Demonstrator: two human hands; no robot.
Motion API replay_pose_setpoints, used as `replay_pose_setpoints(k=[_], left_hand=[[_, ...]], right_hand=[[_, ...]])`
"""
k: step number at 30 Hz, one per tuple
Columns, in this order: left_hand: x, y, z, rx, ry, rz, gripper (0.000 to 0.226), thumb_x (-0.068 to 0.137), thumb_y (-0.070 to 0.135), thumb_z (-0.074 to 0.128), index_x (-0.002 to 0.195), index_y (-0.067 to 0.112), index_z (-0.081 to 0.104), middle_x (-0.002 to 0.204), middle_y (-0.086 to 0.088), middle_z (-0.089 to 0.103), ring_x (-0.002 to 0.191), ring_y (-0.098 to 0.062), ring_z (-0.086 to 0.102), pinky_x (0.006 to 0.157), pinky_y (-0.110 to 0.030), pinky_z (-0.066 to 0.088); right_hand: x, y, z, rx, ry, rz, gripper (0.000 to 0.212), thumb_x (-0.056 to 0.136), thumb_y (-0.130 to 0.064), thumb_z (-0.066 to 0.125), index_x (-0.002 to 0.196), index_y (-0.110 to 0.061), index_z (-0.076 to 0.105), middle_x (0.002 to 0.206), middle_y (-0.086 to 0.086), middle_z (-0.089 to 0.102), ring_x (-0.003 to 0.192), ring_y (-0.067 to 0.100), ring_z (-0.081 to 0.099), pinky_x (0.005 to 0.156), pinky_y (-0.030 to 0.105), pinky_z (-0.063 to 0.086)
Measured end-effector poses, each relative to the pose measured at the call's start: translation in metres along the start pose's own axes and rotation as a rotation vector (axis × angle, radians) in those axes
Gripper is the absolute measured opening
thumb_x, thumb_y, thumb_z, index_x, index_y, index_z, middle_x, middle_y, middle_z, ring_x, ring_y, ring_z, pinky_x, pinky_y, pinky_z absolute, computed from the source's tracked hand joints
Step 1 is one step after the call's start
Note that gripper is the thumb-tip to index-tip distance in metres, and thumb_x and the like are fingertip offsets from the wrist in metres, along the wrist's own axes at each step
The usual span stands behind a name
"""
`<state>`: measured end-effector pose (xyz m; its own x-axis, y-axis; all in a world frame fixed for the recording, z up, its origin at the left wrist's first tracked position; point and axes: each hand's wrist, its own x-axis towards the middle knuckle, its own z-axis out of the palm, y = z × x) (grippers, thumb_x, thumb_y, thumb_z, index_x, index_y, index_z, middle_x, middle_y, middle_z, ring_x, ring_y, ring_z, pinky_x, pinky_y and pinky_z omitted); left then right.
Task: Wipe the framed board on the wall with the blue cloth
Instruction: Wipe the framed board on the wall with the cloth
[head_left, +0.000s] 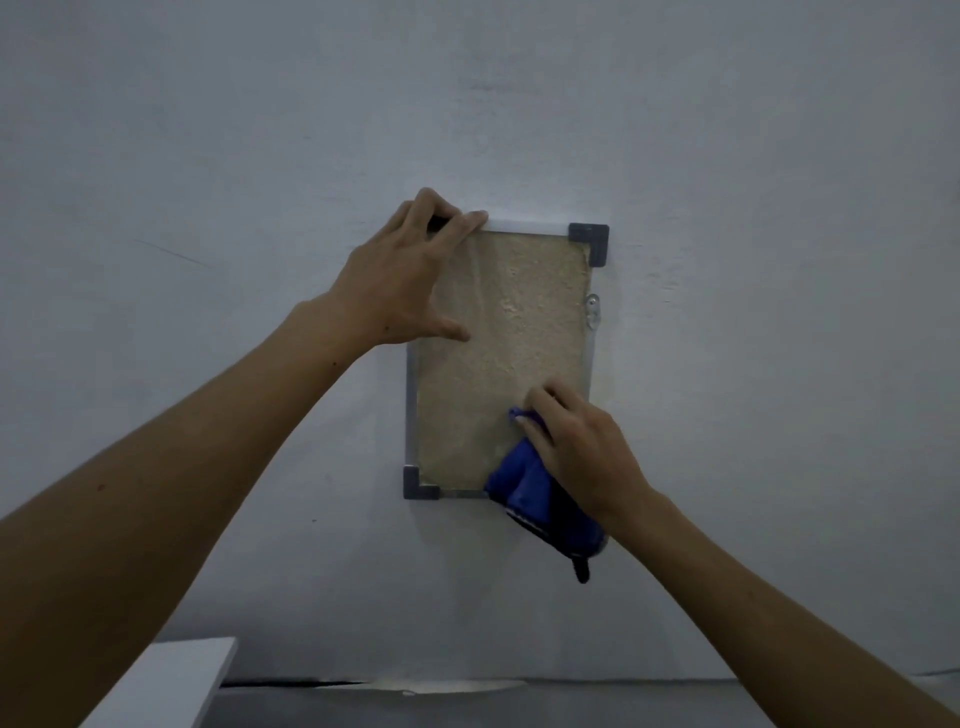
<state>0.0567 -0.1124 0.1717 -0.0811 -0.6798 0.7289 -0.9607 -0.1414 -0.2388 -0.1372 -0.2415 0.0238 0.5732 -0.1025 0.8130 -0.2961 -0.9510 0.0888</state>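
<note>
The left hand (402, 270) covers the framed board's (498, 358) top-left corner, and the right hand (576, 447) with the blue cloth (524, 483) hides its bottom-right corner; both forearms run out of view, and a white slab (171, 680) is cut off below
</note>
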Motion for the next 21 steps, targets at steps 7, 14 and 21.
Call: replay_pose_setpoints(k=[7,14,21], left_hand=[[0.000,0.000,0.000,-0.009,-0.001,-0.001,0.122,0.057,0.062,0.087,0.155,0.021,0.027,0.143,-0.009,0.033,0.131,-0.024,0.039,0.092,-0.048,0.056],[0.000,0.000,0.000,-0.001,0.002,0.002,0.121,0.057,0.061,0.087,0.155,0.020,0.028,0.143,-0.010,0.032,0.131,-0.025,0.039,0.093,-0.046,0.056],[0.000,-0.001,0.000,-0.009,0.003,0.005,0.121,0.057,0.060,0.087,0.155,0.020,0.027,0.143,-0.009,0.032,0.131,-0.024,0.039,0.093,-0.045,0.056]], right_hand=[[-0.030,-0.008,0.018,-0.067,-0.359,-0.186,0.009,0.100,-0.019,0.054,0.094,-0.014,0.058,0.097,-0.001,0.057,0.068,0.015,0.056,0.059,0.036,0.055],[0.003,-0.002,0.004,0.012,-0.004,-0.001,0.013,0.101,-0.020,0.056,0.091,-0.011,0.056,0.096,0.000,0.052,0.064,0.014,0.049,0.054,0.028,0.049],[-0.017,-0.005,0.011,-0.072,-0.357,-0.195,0.013,0.101,-0.025,0.054,0.094,-0.015,0.061,0.094,-0.002,0.059,0.071,0.016,0.059,0.058,0.033,0.053]])
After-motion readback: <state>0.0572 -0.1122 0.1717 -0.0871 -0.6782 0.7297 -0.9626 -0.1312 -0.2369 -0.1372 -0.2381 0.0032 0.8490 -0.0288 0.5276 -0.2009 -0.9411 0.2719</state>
